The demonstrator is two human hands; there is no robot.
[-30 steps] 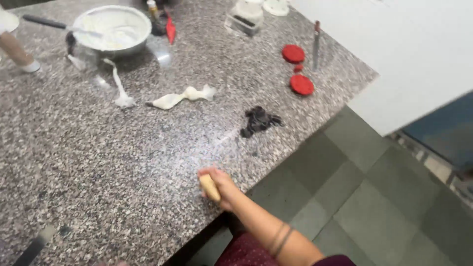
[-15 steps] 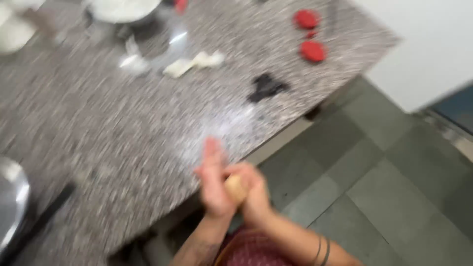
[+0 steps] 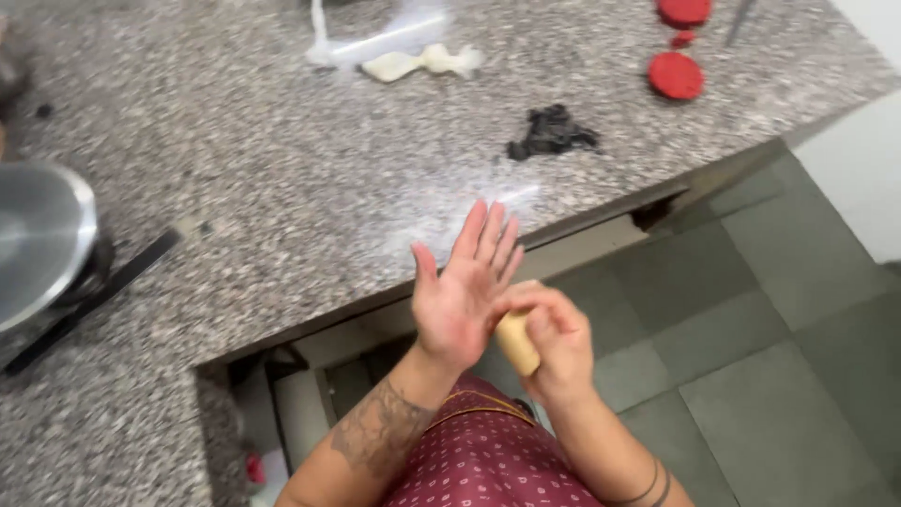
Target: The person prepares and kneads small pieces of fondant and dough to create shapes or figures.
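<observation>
My right hand [image 3: 556,336] is closed around a pale lump of dough [image 3: 517,342], held in front of my body just off the counter's front edge. My left hand [image 3: 462,286] is open, palm up, fingers spread, its palm touching the dough. Both hands hover over the gap between the speckled granite counter [image 3: 235,188] and the grey tiled floor. A faint dusting of flour [image 3: 469,221] lies on the counter just beyond my left fingertips.
On the counter: a steel pan with a black handle [image 3: 42,249] at the left, a white crumpled scrap [image 3: 422,64], a small black clump [image 3: 552,133], and red lids [image 3: 676,75] at the far right. Grey floor tiles [image 3: 751,357] lie to the right.
My right hand lifted the dough off the counter edge and drew it toward my body. My left hand came into view and opened against it. The view shifted left and down.
</observation>
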